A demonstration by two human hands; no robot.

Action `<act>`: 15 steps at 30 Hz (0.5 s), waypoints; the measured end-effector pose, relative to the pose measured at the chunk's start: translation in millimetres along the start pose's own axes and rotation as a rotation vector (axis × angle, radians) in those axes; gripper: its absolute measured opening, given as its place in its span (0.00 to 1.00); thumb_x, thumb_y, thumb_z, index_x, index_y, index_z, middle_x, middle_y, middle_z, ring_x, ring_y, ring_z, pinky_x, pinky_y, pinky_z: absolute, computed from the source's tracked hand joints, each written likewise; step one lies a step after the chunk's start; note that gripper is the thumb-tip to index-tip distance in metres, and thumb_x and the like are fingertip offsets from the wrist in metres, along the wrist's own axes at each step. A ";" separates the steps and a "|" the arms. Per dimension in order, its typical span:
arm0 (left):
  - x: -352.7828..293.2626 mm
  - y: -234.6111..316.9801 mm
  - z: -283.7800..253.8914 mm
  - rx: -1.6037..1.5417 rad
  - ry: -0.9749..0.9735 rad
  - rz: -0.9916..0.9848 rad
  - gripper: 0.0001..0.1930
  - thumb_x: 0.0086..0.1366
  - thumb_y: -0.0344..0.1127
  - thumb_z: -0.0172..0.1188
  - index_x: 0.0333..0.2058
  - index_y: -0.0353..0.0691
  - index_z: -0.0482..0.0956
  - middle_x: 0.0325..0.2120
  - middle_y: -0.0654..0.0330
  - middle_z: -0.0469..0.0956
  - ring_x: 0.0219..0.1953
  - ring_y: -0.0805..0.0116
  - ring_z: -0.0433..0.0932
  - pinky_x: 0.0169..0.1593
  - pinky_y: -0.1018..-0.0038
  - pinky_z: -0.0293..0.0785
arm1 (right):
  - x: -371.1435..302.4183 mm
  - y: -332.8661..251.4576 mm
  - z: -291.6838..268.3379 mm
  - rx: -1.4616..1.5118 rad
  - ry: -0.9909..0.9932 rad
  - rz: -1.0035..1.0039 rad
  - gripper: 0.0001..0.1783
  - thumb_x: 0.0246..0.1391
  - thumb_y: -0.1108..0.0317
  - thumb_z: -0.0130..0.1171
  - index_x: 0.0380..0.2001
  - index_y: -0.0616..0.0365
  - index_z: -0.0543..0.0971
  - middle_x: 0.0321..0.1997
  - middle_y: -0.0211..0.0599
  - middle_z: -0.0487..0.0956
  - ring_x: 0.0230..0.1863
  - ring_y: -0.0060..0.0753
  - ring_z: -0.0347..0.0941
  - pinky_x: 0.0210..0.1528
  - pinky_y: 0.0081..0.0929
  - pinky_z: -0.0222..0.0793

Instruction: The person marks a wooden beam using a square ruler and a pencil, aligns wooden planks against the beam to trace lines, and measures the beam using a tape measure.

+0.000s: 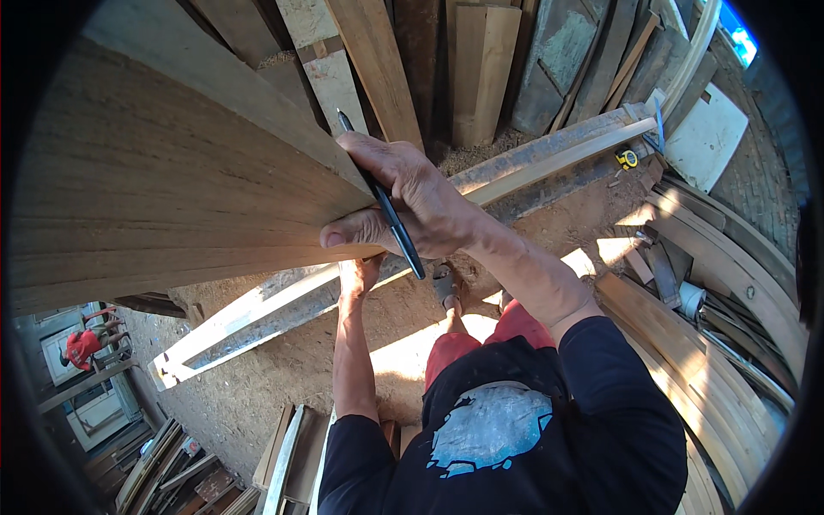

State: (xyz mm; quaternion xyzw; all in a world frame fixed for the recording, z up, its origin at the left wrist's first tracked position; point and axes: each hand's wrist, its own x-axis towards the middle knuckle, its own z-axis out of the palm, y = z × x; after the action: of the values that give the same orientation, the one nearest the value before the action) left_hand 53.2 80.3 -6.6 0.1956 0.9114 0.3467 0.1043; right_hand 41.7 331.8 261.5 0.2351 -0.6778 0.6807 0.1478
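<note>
A wide wooden board [189, 189] is raised in front of me, filling the upper left and narrowing toward my hands. My right hand [421, 193] grips its near end, thumb on the lower side and the other fingers around the upper edge. A black pen [396, 227] is also held in that hand, lying across the board's end with its tip pointing up and away. Below the board, my left hand [359, 273] is closed at its lower edge, the fingers partly hidden by the wood.
Under the board a long timber beam [245, 322] runs diagonally over the dirt floor. Planks [493, 77] lean along the far side. A yellow tape measure [627, 159] lies at the right, near a white panel [708, 137]. Long boards [678, 343] are stacked at my right. Another person [83, 345] is far left.
</note>
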 end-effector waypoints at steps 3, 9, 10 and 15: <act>-1.2 -3.1 -2.2 0.054 -0.095 -0.121 0.17 0.57 0.38 0.70 0.43 0.38 0.82 0.40 0.47 0.84 0.43 0.44 0.83 0.47 0.58 0.77 | -1.4 -3.3 3.1 0.013 0.017 0.005 0.33 0.45 0.52 0.76 0.48 0.63 0.75 0.40 0.39 0.78 0.44 0.36 0.77 0.47 0.35 0.70; -0.3 5.6 0.1 0.044 -0.034 -0.091 0.21 0.59 0.42 0.69 0.46 0.35 0.80 0.42 0.44 0.84 0.46 0.43 0.83 0.48 0.59 0.78 | -0.4 0.8 1.1 -0.011 0.019 -0.032 0.32 0.46 0.52 0.76 0.47 0.63 0.75 0.38 0.38 0.78 0.42 0.35 0.78 0.45 0.36 0.70; -0.8 3.3 3.9 0.032 0.044 -0.058 0.14 0.57 0.39 0.70 0.39 0.37 0.84 0.36 0.47 0.84 0.40 0.47 0.83 0.44 0.59 0.77 | 0.2 0.9 0.7 -0.004 0.006 -0.031 0.32 0.46 0.52 0.76 0.47 0.63 0.75 0.38 0.38 0.78 0.41 0.35 0.77 0.45 0.35 0.70; -4.9 -22.0 8.7 0.048 -0.034 -0.120 0.20 0.60 0.42 0.69 0.46 0.34 0.80 0.40 0.45 0.84 0.47 0.48 0.84 0.49 0.59 0.78 | 1.5 0.8 1.3 0.020 -0.019 -0.021 0.32 0.46 0.52 0.76 0.46 0.62 0.75 0.38 0.38 0.78 0.41 0.35 0.77 0.45 0.34 0.70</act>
State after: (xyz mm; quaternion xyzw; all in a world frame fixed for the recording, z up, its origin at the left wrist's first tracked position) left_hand 54.2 68.4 -27.6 0.1491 0.9275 0.3147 0.1357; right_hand 40.1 330.3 261.5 0.2503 -0.6697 0.6837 0.1462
